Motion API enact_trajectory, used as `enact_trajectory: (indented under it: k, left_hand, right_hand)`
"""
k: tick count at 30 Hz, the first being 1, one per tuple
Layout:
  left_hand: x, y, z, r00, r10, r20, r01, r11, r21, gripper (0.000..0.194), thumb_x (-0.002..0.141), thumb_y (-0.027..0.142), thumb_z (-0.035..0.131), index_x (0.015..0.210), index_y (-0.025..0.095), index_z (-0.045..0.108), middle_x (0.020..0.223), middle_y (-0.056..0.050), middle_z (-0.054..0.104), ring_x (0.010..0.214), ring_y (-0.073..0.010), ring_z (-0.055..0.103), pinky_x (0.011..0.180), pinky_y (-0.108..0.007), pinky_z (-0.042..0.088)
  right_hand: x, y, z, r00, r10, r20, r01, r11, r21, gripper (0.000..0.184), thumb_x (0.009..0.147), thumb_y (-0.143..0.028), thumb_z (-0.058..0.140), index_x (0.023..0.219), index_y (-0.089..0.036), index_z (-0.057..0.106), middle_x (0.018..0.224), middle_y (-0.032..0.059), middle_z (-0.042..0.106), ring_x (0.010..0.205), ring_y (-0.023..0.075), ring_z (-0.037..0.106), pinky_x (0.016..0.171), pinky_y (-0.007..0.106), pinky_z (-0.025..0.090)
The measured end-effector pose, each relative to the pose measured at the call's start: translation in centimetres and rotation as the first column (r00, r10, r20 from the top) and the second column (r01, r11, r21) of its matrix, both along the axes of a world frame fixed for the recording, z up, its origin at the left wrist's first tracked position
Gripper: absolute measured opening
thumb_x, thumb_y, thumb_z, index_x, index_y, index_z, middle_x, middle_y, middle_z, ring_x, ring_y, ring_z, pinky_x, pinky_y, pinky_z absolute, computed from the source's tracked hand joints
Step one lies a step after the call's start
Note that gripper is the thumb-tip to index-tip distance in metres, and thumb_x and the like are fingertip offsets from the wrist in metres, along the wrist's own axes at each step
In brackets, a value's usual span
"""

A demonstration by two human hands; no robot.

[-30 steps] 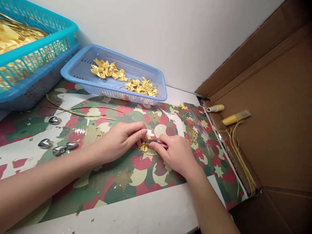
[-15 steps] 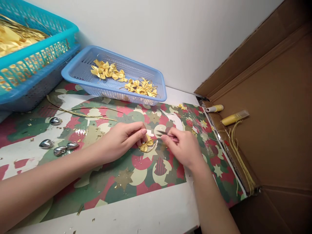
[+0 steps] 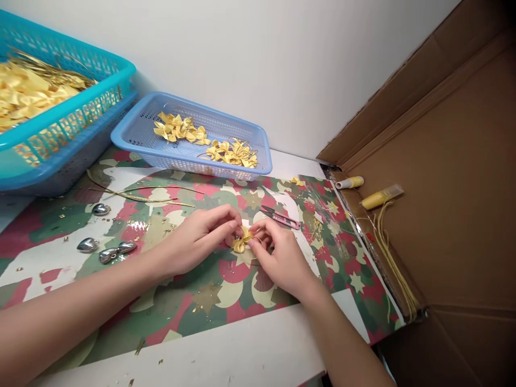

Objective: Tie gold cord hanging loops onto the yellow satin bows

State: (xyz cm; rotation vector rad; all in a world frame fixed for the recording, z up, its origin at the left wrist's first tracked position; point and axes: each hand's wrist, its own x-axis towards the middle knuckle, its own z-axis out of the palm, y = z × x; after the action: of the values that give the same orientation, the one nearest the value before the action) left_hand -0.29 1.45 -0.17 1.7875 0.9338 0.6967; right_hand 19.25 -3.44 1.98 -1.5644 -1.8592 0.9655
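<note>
A small gold ribbon bow (image 3: 241, 245) sits between my two hands, just over the patterned table cover. My left hand (image 3: 209, 234) pinches it from the left, its fingertips partly hidden behind the thumb. From the right, my right hand (image 3: 278, 250) is closed with finger and thumb on the bow's edge and a thin gold cord. Thread snips (image 3: 282, 217) with dark blades and pink handles lie on the cover just beyond my right hand.
A blue basket (image 3: 189, 155) with gold bows stands behind my hands. At the left is a turquoise basket (image 3: 68, 115) full of gold ribbon pieces. Silver heart pieces (image 3: 88, 245) and loose gold cords (image 3: 141, 200) lie left. A cardboard wall (image 3: 443, 188) stands right, near yellow tubes (image 3: 381, 197).
My right hand has let go of the thread snips, which now lie on the cover, and has moved left onto the bow. My left hand keeps its hold. The view has shifted slightly.
</note>
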Motion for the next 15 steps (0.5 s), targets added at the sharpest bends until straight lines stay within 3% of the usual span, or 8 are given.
enact_trajectory:
  k: [3, 6, 10, 15]
  left_hand:
    - [-0.06, -0.19, 0.19, 0.998, 0.057, -0.006, -0.056, 0.995, 0.088, 0.018, 0.089, 0.035, 0.052, 0.099, 0.02, 0.055, 0.078, -0.001, 0.062, 0.064, -0.0153, 0.057, 0.056, -0.026, 0.047]
    - [-0.11, -0.18, 0.45, 0.998, 0.059, -0.007, -0.057, 0.983, 0.174, 0.026, 0.087, 0.033, 0.055, 0.108, 0.019, 0.057, 0.095, -0.005, 0.065, 0.073, -0.0169, 0.06, 0.064, -0.028, 0.05]
    - [-0.21, -0.15, 0.74, 0.998, -0.07, 0.0, 0.069, 0.994, 0.087, 0.03, 0.092, 0.042, 0.051, 0.105, 0.02, 0.066, 0.092, -0.005, 0.07, 0.075, -0.0182, 0.062, 0.061, -0.027, 0.049]
    - [0.05, -0.49, 0.82, 0.994, -0.087, 0.07, 0.09, 0.995, -0.038, 0.03, 0.09, 0.046, 0.058, 0.091, 0.019, 0.071, 0.074, -0.003, 0.067, 0.063, -0.0141, 0.056, 0.054, -0.024, 0.047]
  right_hand:
    - [-0.24, 0.08, -0.26, 0.997, 0.042, -0.061, -0.037, 0.995, 0.092, 0.011, 0.092, -0.017, 0.05, 0.091, -0.021, 0.06, 0.078, -0.0014, 0.065, 0.069, 0.0122, 0.06, 0.064, 0.024, 0.045]
    - [0.03, 0.25, -0.15, 0.994, 0.083, -0.064, -0.068, 0.974, 0.216, 0.017, 0.093, -0.014, 0.047, 0.09, -0.022, 0.062, 0.082, -0.0008, 0.067, 0.075, 0.013, 0.062, 0.068, 0.025, 0.046]
    - [0.36, 0.26, 0.01, 0.992, 0.103, -0.07, -0.076, 0.945, 0.317, 0.019, 0.094, -0.015, 0.045, 0.09, -0.023, 0.062, 0.084, 0.0001, 0.069, 0.077, 0.0135, 0.063, 0.068, 0.025, 0.047]
    - [0.25, 0.29, -0.03, 0.986, 0.133, -0.098, -0.087, 0.923, 0.375, 0.016, 0.094, -0.016, 0.048, 0.092, -0.023, 0.062, 0.085, 0.0001, 0.069, 0.076, 0.0138, 0.063, 0.068, 0.026, 0.048]
